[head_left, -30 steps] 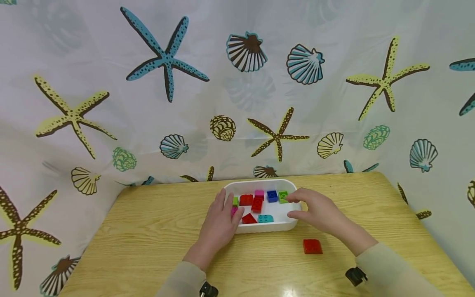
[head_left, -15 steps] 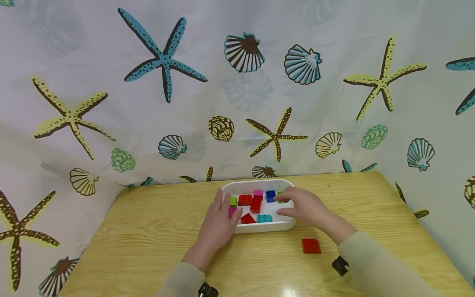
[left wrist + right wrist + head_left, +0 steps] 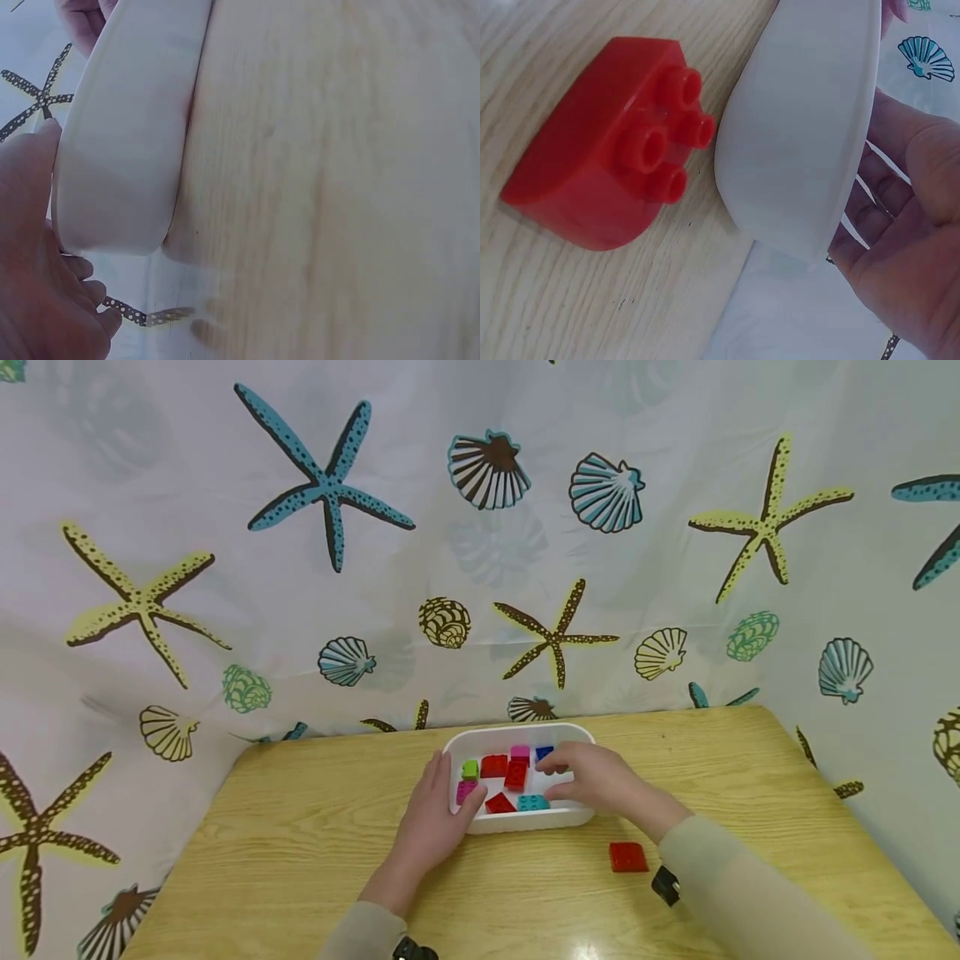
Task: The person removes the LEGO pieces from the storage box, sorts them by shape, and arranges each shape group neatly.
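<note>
- The right hand [image 3: 592,781] reaches over the right end of the white tray [image 3: 517,819], fingers curled down inside it, thumb and fingertips close together near the blue brick [image 3: 545,752]. Whether it has hold of a brick cannot be told, because the hand hides what lies under it.
- In the right wrist view the right hand [image 3: 911,247] shows its palm and bent fingers behind the tray's outer wall [image 3: 802,135]; nothing held shows there.
- The left hand [image 3: 431,814] rests against the tray's left end, fingers fairly straight and laid along the rim, the thumb at the near-left corner. It steadies the tray and grips nothing.
- The left wrist view shows that left hand [image 3: 34,262] lying against the tray's rounded corner [image 3: 124,150].
- Inside the tray, from the left: a green brick [image 3: 470,769], a magenta brick [image 3: 465,790], a red flat brick [image 3: 495,765], a second red brick [image 3: 517,774], a pink brick [image 3: 521,751], a red sloped brick [image 3: 499,803] and a teal brick [image 3: 532,802] by the near wall.
- A red curved brick [image 3: 628,857] lies on the wooden table [image 3: 300,860] to the right of the tray, near the right forearm; in the right wrist view this brick [image 3: 607,187] lies just beside the tray, its studs facing the tray wall.
- A curtain [image 3: 225,527] printed with starfish and shells hangs behind the table.
</note>
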Demonstrator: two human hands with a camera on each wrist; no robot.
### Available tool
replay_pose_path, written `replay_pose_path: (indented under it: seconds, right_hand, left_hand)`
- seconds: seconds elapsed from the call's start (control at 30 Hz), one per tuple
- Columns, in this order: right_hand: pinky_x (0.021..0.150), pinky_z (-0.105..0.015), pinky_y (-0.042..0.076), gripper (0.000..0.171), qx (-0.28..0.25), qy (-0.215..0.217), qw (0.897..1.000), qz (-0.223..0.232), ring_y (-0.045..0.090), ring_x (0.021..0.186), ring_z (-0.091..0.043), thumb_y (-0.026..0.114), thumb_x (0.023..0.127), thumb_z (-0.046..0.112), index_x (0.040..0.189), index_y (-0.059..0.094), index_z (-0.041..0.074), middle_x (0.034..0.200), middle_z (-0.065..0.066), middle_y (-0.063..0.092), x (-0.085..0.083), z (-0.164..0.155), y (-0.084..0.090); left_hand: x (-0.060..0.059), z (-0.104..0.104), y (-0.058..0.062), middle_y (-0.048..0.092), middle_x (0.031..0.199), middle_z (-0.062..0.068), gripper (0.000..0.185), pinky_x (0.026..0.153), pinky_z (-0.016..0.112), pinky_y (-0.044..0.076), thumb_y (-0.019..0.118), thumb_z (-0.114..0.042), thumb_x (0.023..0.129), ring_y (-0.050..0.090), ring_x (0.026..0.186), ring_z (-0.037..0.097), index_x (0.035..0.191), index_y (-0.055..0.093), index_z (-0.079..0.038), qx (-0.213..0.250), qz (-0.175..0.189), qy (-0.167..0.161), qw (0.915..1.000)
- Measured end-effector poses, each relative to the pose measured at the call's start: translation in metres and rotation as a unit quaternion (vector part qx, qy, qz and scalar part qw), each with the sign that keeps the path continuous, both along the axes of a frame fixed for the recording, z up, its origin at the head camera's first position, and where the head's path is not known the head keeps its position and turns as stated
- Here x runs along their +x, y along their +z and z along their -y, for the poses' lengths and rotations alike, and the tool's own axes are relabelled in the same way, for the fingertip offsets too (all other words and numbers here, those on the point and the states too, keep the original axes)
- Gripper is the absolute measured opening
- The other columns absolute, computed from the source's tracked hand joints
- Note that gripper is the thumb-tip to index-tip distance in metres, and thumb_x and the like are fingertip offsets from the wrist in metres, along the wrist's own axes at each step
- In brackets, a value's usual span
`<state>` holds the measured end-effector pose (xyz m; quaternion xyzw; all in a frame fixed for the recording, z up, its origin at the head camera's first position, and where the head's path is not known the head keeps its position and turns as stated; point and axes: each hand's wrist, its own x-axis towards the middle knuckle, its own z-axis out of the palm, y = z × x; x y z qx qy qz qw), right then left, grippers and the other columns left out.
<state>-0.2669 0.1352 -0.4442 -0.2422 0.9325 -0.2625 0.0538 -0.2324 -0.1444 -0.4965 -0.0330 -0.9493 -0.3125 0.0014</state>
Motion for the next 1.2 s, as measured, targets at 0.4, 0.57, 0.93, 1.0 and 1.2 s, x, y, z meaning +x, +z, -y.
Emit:
replay_pose_path:
  seconds: [0.4,0.57,0.93,1.0,1.2]
  right_hand:
    - [0.108,-0.048,0.057,0.036,0.007,0.022,0.999,0.031,0.071,0.117,-0.023,0.091,0.095,0.02,0.129,0.082,0.013,0.119,0.003,0.08,-0.011,0.005,-0.007]
    - [0.106,-0.045,0.057,0.032,0.02,0.02,0.999,0.045,0.07,0.113,-0.021,0.091,0.094,0.019,0.125,0.083,0.016,0.116,0.004,0.08,-0.013,0.007,-0.008]
    - [0.104,-0.04,0.057,0.026,0.058,0.025,0.996,0.056,0.07,0.105,-0.015,0.091,0.094,0.018,0.119,0.085,0.019,0.112,0.006,0.079,-0.017,0.015,-0.015]
    - [0.103,-0.039,0.057,0.025,0.066,0.028,0.996,0.056,0.068,0.103,-0.013,0.091,0.095,0.019,0.119,0.085,0.019,0.11,0.008,0.079,-0.019,0.016,-0.016]
    - [0.097,-0.036,0.056,0.024,0.085,0.036,0.994,0.06,0.064,0.094,-0.01,0.091,0.095,0.02,0.118,0.085,0.021,0.103,0.011,0.076,-0.021,0.019,-0.018]
  left_hand:
    - [0.001,-0.001,0.002,0.015,0.184,0.017,0.1,0.127,0.069,0.028,0.065,-0.057,0.108,0.015,0.168,0.044,0.178,0.014,-0.007,0.017,-0.006,-0.006,0.9998]
    - [-0.001,-0.002,0.0,0.014,0.184,0.016,0.1,0.127,0.068,0.028,0.066,-0.056,0.108,0.013,0.168,0.042,0.178,0.012,-0.009,0.025,-0.006,-0.004,0.9997]
    - [0.0,0.0,-0.005,0.014,0.184,0.015,0.1,0.128,0.068,0.028,0.067,-0.055,0.107,0.013,0.169,0.042,0.178,0.013,-0.01,0.026,-0.008,-0.001,0.9996]
    - [0.0,0.0,-0.005,0.014,0.184,0.015,0.1,0.128,0.068,0.028,0.067,-0.055,0.107,0.013,0.169,0.042,0.178,0.013,-0.01,0.027,-0.006,-0.003,0.9996]
    - [0.0,0.001,-0.006,0.012,0.185,0.014,0.099,0.129,0.067,0.026,0.065,-0.056,0.108,0.012,0.169,0.042,0.178,0.012,-0.01,0.027,-0.001,-0.004,0.9996]
